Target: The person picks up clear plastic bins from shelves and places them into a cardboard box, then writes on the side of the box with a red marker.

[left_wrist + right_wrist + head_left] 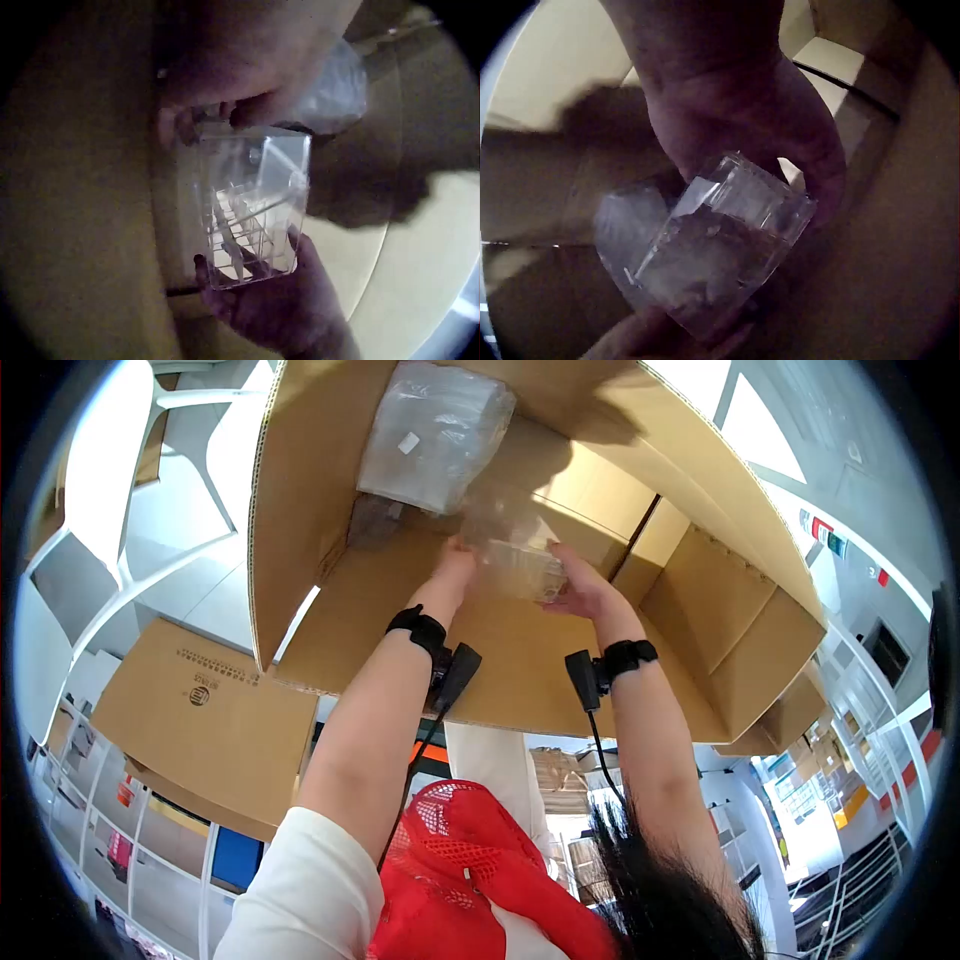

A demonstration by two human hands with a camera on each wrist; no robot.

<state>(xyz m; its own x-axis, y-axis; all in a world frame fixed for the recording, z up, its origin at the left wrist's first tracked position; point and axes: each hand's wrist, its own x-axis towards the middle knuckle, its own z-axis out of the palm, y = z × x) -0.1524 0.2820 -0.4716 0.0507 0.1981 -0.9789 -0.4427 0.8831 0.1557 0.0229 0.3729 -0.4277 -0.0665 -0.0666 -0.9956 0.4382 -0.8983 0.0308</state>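
Observation:
A clear plastic box (520, 565) with inner dividers is held between both hands inside a large open cardboard box (420, 650). My left hand (458, 565) grips its left end. At the opposite end, my right hand (583, 588) holds it with the thumb and fingers spread around the sides. The dividers of the clear box (255, 210) show as a grid in the left wrist view. Seen from the right wrist, the right hand (742, 112) is above the clear box (712, 255), and the left fingers (727, 341) are at its lower end.
A package wrapped in clear plastic (435, 435) with a small white label lies at the carton's far left. Below it, another transparent item (375, 520) sits in the corner. A closed cardboard box (210, 710) stands at left, near white shelving (150, 850). White chairs (110, 560) stand beyond.

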